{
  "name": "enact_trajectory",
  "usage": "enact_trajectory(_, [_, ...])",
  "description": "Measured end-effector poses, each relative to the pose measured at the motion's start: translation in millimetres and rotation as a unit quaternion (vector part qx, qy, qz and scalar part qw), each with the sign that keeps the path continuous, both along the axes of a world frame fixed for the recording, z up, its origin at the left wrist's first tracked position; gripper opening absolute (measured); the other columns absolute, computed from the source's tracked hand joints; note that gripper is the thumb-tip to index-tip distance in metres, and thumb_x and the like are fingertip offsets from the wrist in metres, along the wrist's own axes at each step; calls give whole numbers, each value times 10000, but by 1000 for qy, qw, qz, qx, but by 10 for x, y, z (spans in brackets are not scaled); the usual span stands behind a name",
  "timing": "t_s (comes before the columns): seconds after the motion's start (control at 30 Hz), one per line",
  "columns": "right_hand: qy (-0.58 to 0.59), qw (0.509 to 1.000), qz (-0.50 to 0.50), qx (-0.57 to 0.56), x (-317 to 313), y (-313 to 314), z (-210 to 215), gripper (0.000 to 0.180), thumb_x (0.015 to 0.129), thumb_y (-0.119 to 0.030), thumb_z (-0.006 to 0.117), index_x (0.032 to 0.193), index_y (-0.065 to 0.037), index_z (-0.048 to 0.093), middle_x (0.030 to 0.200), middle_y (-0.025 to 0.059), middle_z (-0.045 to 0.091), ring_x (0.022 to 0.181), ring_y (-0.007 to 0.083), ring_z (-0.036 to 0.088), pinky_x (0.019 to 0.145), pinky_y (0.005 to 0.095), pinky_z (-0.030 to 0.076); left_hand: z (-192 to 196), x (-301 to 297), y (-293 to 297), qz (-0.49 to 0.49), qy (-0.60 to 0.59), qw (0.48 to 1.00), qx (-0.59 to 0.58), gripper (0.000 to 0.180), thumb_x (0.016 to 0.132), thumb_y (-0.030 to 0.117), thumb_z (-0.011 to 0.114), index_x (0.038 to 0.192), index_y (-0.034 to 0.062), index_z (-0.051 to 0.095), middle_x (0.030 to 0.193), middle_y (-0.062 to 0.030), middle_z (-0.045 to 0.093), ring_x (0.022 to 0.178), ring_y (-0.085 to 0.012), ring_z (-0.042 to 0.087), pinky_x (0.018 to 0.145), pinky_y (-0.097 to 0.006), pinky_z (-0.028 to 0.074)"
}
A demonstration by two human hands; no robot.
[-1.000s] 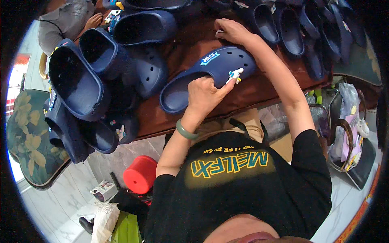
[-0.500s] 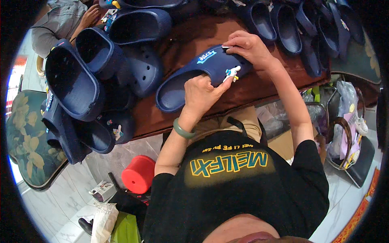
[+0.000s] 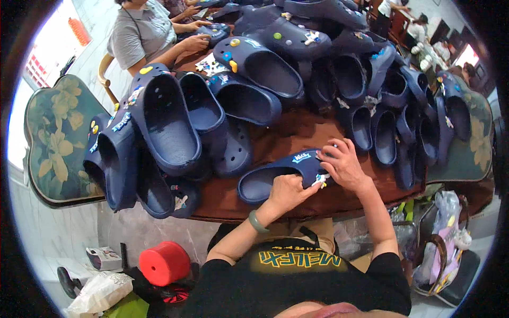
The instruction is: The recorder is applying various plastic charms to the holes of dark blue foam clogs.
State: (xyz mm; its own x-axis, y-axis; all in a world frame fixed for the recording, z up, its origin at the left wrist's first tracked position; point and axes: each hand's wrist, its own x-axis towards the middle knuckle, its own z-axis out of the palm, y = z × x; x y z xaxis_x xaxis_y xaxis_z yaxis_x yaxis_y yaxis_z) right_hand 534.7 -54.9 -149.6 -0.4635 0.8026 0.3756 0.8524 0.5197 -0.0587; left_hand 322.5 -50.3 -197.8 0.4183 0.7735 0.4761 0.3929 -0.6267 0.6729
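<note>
Navy clog (image 3: 275,175) is lying on the brown surface (image 3: 297,132), near its front edge | left hand (image 3: 289,192) is clasped on its side, right hand (image 3: 343,167) is pinching its toe | judged light, soft foam, best gripped by the rim | small charm (image 3: 319,180) between the hands

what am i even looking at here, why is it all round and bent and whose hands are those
The picture comes from a wide fisheye camera worn on a person's head, looking down, so straight edges bend. The two bare hands are that person's own. The left hand and right hand both hold one navy clog lying on a brown table, fingers at a small white charm on its top. Many more navy clogs are heaped around. Another person sits at the far side.
</note>
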Motion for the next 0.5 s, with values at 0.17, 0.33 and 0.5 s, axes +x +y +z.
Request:
enact_trajectory(0.17, [1, 1000, 9, -18, 34, 33, -47, 210, 886, -201, 602, 1020, -76, 704, 1099, 48, 585, 1187, 249, 474, 1057, 490, 266, -2, 16, 46, -8, -6, 1000, -2, 477, 776, 420, 746, 578, 5, 616, 548, -169, 594, 493, -326, 613, 473, -393, 491])
enact_trajectory(0.33, [21, 998, 22, -59, 49, 119, -41, 211, 895, -183, 585, 1029, -77, 709, 1091, 59, 592, 1158, 248, 502, 1039, 487, 285, 67, -5, 65, -10, 17, 1000, -16, 518, 772, 449, 746, 564, -5, 606, 539, -179, 585, 482, -332, 605, 463, -392, 481])
enact_trajectory(0.5, [110, 990, 24, -80, 85, 125, -183, 201, 906, -166, 570, 1014, -77, 715, 1062, 73, 607, 1113, 249, 533, 1001, 446, 335, 75, -21, 62, -11, -4, 1000, -11, 552, 770, 462, 743, 537, -12, 584, 510, -183, 558, 467, -342, 591, 452, -407, 466])
